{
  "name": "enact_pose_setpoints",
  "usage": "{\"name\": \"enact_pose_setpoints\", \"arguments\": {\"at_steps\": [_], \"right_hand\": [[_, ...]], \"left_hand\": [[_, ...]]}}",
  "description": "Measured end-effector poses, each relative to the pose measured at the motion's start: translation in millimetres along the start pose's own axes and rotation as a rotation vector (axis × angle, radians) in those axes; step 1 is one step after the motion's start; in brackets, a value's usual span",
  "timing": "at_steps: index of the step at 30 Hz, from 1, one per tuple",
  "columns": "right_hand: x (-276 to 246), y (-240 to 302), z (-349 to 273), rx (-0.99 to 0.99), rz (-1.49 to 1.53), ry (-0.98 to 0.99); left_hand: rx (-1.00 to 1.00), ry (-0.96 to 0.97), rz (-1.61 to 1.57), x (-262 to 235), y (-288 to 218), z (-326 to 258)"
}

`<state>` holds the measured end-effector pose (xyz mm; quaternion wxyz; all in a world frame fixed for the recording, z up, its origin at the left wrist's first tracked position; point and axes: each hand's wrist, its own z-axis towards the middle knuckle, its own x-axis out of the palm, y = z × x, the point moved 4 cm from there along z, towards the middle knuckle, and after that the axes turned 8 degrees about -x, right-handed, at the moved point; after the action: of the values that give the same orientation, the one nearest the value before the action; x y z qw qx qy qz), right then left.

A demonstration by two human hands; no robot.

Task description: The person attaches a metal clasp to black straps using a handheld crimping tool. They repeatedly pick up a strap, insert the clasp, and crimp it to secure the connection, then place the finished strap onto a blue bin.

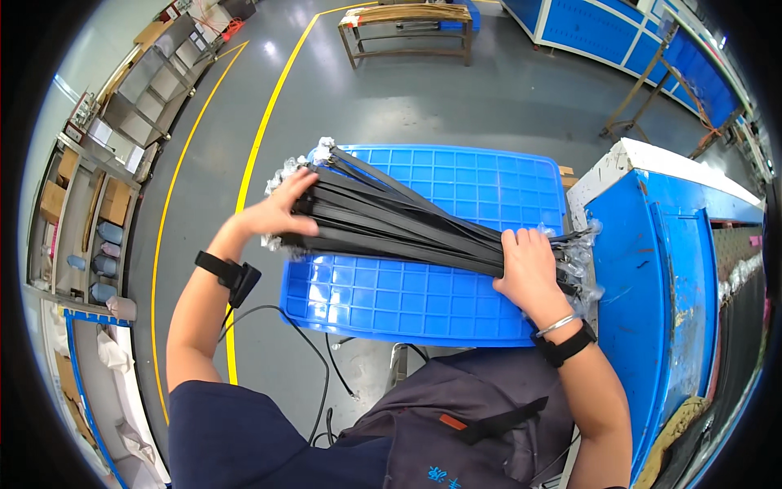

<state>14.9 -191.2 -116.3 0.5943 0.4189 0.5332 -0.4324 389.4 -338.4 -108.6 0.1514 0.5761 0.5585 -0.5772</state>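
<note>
A thick bundle of long, flat black strips (399, 216) lies slantwise across a blue plastic crate (423, 314) with a gridded surface. Clear plastic wraps the strips' ends at both sides; the strips' exact kind I cannot make out. My left hand (281, 205) rests over the bundle's left end, its thumb and fingers spread apart. Near the right end, my right hand (531, 265) has its fingers curled over the strips, thumb at the near side. A few strips cross over the others toward the far left.
A blue cabinet with a white top (652, 175) stands close by on the right. Loose black cables (322, 359) hang below the crate's near left side. Shelves (90, 220) with boxes line the left wall, and a wooden-topped bench (407, 15) is farther off.
</note>
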Motion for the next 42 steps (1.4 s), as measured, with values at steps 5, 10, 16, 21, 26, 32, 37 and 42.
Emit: {"name": "enact_pose_setpoints", "arguments": {"at_steps": [5,10,16,21,26,32,37,42], "right_hand": [[0.8,-1.6,-4.1,-0.003,0.036,-0.049],[-0.4,-2.7,-4.4,-0.005,0.066,-0.052],[-4.3,3.4,-2.9,0.021,0.048,-0.024],[-1.9,2.7,3.7,0.025,0.124,-0.017],[1.9,-0.1,9.3,-0.013,0.111,-0.009],[2.8,-10.0,10.4,-0.004,0.152,0.031],[2.9,-9.5,5.6,-0.019,0.161,0.005],[5.4,-4.8,4.8,-0.078,0.15,-0.08]], "left_hand": [[-0.514,-0.322,-0.659,-24.2,99.2,10.2],[-0.794,-0.145,-0.99,13.0,147.0,19.7],[-0.532,-0.274,-1.234,17.4,123.0,37.2],[-0.313,-0.074,-1.288,-0.7,49.9,46.6],[-0.329,-0.037,-0.881,12.4,40.0,43.9],[-0.594,-0.485,-0.495,-6.7,96.1,4.0],[-0.918,-0.213,-0.52,43.6,125.8,-96.6],[-0.712,0.126,-0.597,81.6,18.8,-116.4]]}}
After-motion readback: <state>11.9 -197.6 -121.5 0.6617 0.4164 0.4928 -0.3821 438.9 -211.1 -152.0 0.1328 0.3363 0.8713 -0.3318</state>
